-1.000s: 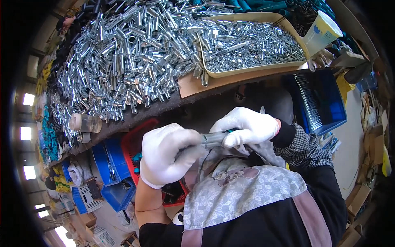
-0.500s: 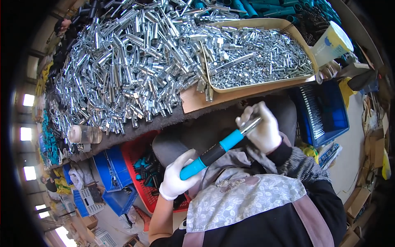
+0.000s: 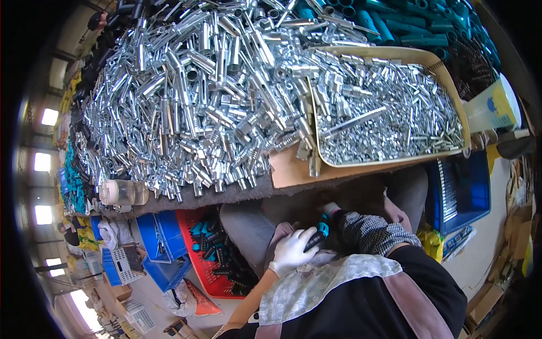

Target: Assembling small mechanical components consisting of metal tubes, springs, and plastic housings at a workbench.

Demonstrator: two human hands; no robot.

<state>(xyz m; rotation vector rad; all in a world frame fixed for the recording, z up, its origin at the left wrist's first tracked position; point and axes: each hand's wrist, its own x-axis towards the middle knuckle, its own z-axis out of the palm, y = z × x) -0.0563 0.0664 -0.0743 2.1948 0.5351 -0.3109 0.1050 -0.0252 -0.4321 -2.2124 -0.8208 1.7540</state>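
My left hand, in a white glove, is closed around a teal and black handle held low over my lap. The handle is foreshortened, with its teal end pointing away from me. Past that end, below the table edge, a small part of my right hand shows beyond its patterned sleeve. Its fingers are hidden, so whether it grips the handle's far end cannot be told. No metal rod is visible at the handle now.
A large heap of shiny metal sockets and rods covers the table. Beside it lies a shallow tray of small metal parts, with a paper cup to its right. A red crate stands left of my legs, a blue bin right.
Both hands have dropped toward my lap with the handle, which now points away from me. My right hand has moved forward and down, mostly out of sight. The whole view has shifted slightly.
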